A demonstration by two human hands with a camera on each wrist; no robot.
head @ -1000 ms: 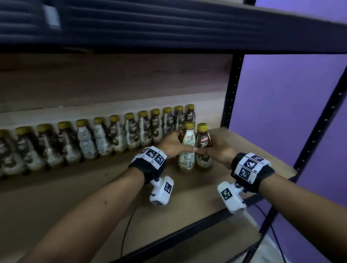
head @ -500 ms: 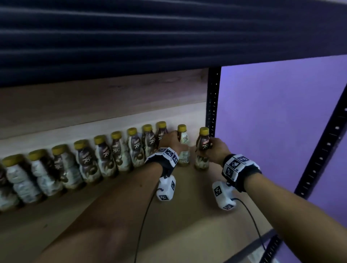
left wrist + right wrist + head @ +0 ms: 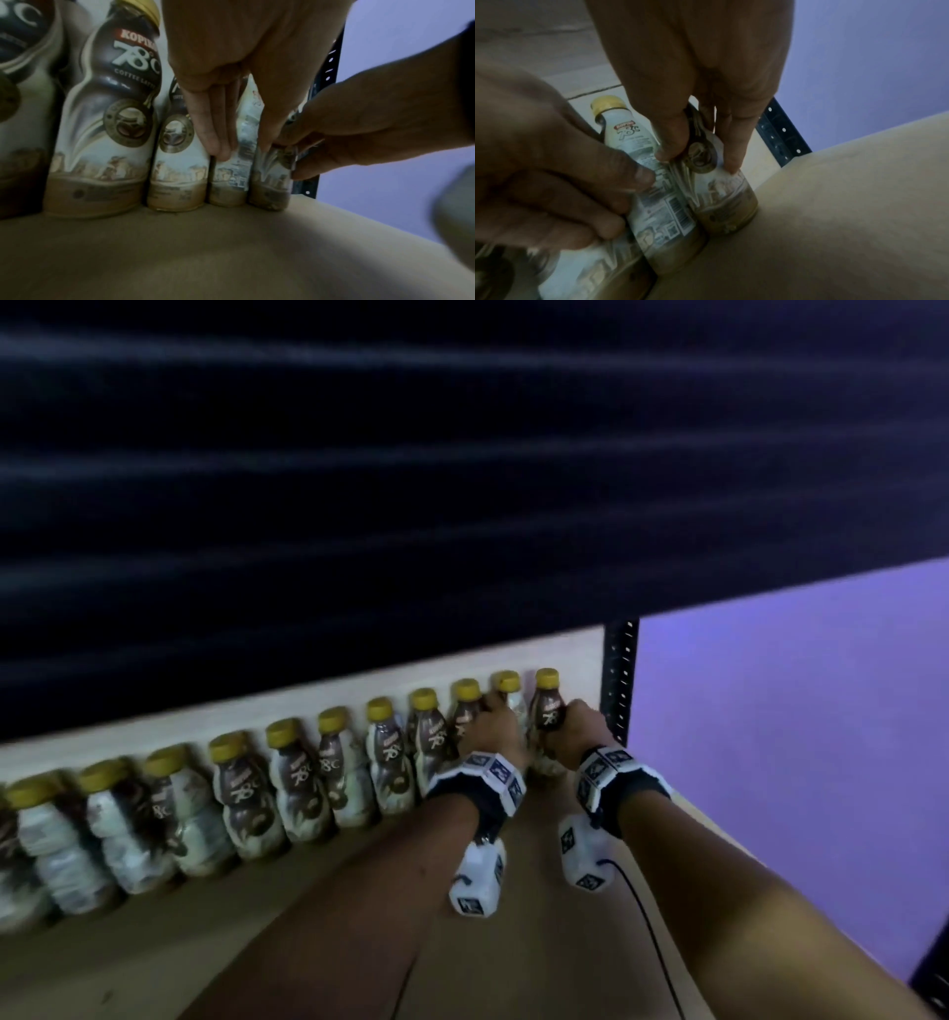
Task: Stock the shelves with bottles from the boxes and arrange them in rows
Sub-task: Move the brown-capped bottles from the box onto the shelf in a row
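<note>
Where the back row of gold-capped, brown-and-cream labelled plastic coffee bottles (image 3: 287, 793) runs along the rear edge of the tan wooden shelf board (image 3: 544, 947), its far end at 1 o'clock is being filled.

Item: last gold-capped bottle (image 3: 545, 711), dark label side forward, upright, just beside the black perforated steel upright (image 3: 620, 680) at 1 o'clock. Right hand (image 3: 577, 729) has its grip closed round the waist, thumb and fingers curled on either side; a low hold, likely to keep the base flat on the board.

Item: neighbouring gold-capped bottle (image 3: 509, 698), pale back panel forward, touching the last one at 3 o'clock and the row at 9 o'clock. Left hand (image 3: 495, 729) grasps it, fingers (image 3: 213, 132) laid down the front, apparently to press it against the row.

Placement rationale, judged: both bottles are packed tight to the rear so later rows can stand in front.

Item: dark ribbed underside of the upper shelf (image 3: 411, 480), at 12 o'clock. Purple wall (image 3: 796, 711), at 3 o'clock.
</note>
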